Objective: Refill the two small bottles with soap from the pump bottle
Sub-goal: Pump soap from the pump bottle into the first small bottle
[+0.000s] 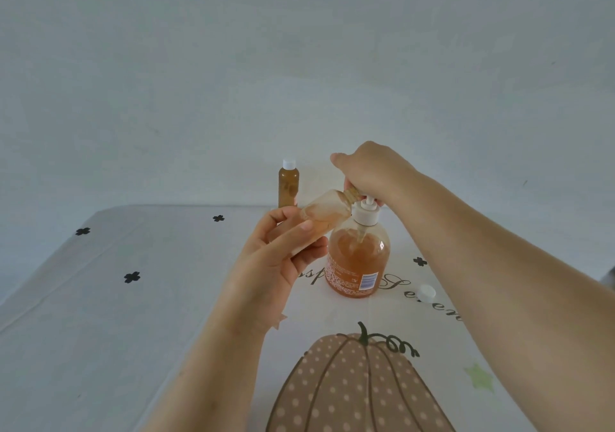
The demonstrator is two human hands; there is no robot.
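Note:
A pump bottle (359,258) of amber soap stands upright at the table's middle. My right hand (372,172) rests on top of its white pump head, fingers curled down over it. My left hand (276,261) holds an uncapped small bottle (324,213), tilted with its threaded neck up against the pump spout; it holds a little amber soap. A second small bottle (288,185), full of amber soap and closed with a white cap, stands upright behind, near the table's far edge.
A loose white cap (426,293) lies on the tablecloth (133,315) to the right of the pump bottle. The cloth has a pumpkin print (352,385) at the near edge. A plain wall rises behind the table.

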